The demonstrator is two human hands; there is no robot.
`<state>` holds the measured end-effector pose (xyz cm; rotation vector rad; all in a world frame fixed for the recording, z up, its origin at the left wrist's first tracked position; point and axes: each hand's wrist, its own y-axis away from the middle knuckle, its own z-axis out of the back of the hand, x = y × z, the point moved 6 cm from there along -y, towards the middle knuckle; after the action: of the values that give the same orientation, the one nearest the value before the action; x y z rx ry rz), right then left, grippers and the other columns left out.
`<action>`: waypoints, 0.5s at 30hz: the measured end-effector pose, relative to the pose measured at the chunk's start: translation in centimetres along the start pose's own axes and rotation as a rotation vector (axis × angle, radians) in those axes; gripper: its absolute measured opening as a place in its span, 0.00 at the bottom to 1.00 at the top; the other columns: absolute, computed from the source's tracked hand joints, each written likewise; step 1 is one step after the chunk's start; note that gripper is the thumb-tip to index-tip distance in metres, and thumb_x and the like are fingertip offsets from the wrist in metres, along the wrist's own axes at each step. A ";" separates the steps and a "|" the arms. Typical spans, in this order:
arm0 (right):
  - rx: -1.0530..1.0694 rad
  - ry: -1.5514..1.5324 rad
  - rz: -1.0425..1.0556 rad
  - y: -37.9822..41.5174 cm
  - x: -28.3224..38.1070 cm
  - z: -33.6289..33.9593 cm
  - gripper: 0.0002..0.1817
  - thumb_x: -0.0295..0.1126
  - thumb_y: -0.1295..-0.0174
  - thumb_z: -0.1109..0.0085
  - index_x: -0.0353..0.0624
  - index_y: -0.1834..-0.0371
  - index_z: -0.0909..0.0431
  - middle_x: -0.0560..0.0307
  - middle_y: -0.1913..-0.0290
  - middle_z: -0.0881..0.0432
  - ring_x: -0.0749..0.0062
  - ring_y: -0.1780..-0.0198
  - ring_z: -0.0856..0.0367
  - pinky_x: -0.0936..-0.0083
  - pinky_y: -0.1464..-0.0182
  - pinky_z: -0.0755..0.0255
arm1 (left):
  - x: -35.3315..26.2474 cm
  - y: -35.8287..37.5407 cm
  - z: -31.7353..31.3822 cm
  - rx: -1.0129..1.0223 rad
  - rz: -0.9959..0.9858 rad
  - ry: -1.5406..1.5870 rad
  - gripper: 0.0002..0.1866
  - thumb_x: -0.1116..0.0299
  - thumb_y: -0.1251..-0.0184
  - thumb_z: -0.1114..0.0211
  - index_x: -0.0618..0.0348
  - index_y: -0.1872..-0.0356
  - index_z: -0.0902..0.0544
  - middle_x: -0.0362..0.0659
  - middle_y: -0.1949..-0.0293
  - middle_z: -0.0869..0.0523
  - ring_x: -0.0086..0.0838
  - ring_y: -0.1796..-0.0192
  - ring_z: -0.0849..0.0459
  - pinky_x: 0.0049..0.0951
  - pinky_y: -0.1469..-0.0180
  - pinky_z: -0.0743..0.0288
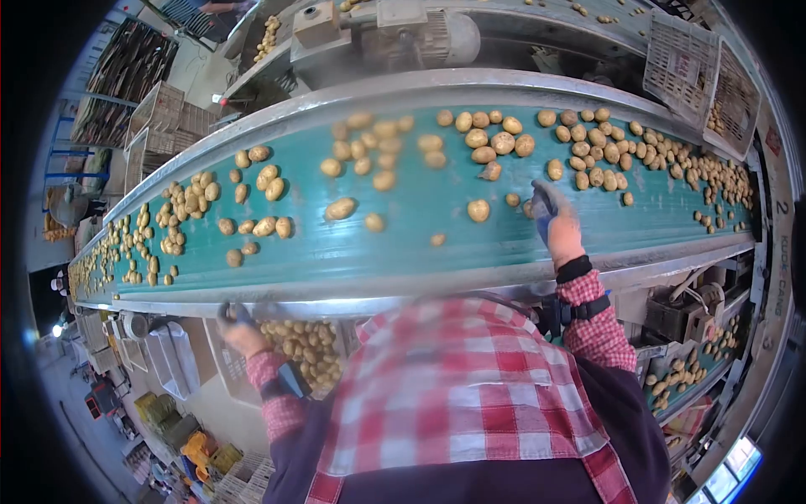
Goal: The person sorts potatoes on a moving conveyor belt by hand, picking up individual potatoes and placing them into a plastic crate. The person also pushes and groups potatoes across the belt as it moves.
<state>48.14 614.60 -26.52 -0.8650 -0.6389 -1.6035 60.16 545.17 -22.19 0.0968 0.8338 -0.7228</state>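
My right hand (557, 220), in a glove with grey fingertips, reaches over the green conveyor belt (403, 252). Its fingers are stretched out, and a small potato (528, 208) lies at their inner side; whether they touch it I cannot make out. Close by on the belt are a round potato (478, 210) and a smaller potato (512, 200). At the belt's near metal rail is my left hand (240, 329), its gloved fingertips apart with nothing visible between them. Just right of it, below the rail, stands a crate full of potatoes (304, 349).
Many potatoes (604, 147) cover the belt's right part, and more (189, 202) lie at the left. A motor (420, 38) sits beyond the far rail. Plastic crates (682, 63) stand at the upper right. A lower belt with potatoes (684, 374) runs at the right.
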 end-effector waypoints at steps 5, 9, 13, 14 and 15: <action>0.219 0.413 0.254 -2.3 2.9 -2.1 0.23 0.25 0.43 0.35 0.50 0.41 0.19 0.49 0.41 0.19 0.47 0.40 0.23 0.56 0.38 0.27 | 8.8 6.3 3.3 0.032 -0.048 -0.369 0.20 0.68 0.31 0.34 0.70 0.43 0.19 0.60 0.45 0.19 0.51 0.46 0.17 0.42 0.40 0.22; 0.387 0.528 0.278 -1.7 1.6 -4.6 0.25 0.22 0.44 0.38 0.53 0.40 0.18 0.51 0.41 0.20 0.47 0.40 0.23 0.56 0.37 0.27 | -7.4 9.6 -3.5 0.041 -0.185 -0.334 0.24 0.66 0.33 0.31 0.68 0.39 0.21 0.61 0.36 0.25 0.53 0.39 0.21 0.47 0.35 0.25; 0.358 0.302 0.252 -1.2 -0.1 -2.1 0.32 0.21 0.45 0.37 0.52 0.34 0.22 0.51 0.40 0.21 0.47 0.40 0.24 0.56 0.36 0.29 | -16.3 11.1 -14.1 0.281 -0.494 -0.109 0.27 0.63 0.35 0.30 0.62 0.36 0.21 0.61 0.34 0.25 0.55 0.34 0.25 0.52 0.31 0.30; 0.320 0.311 0.259 -0.7 0.3 -0.8 0.34 0.21 0.46 0.36 0.51 0.32 0.24 0.50 0.40 0.21 0.46 0.40 0.24 0.56 0.36 0.29 | -17.6 11.3 -16.6 0.340 -0.524 -0.097 0.28 0.62 0.36 0.29 0.60 0.36 0.21 0.61 0.34 0.25 0.56 0.34 0.26 0.51 0.31 0.31; 0.280 0.323 0.264 -0.2 0.3 0.4 0.36 0.21 0.46 0.36 0.51 0.30 0.26 0.50 0.39 0.21 0.46 0.40 0.24 0.56 0.35 0.30 | -18.6 11.4 -18.9 0.382 -0.542 -0.118 0.28 0.63 0.37 0.29 0.57 0.35 0.21 0.60 0.34 0.24 0.56 0.34 0.26 0.51 0.31 0.31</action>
<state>47.97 614.79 -26.03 -0.4491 -0.4814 -1.3371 46.69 570.65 -24.15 0.1717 0.6008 -1.3824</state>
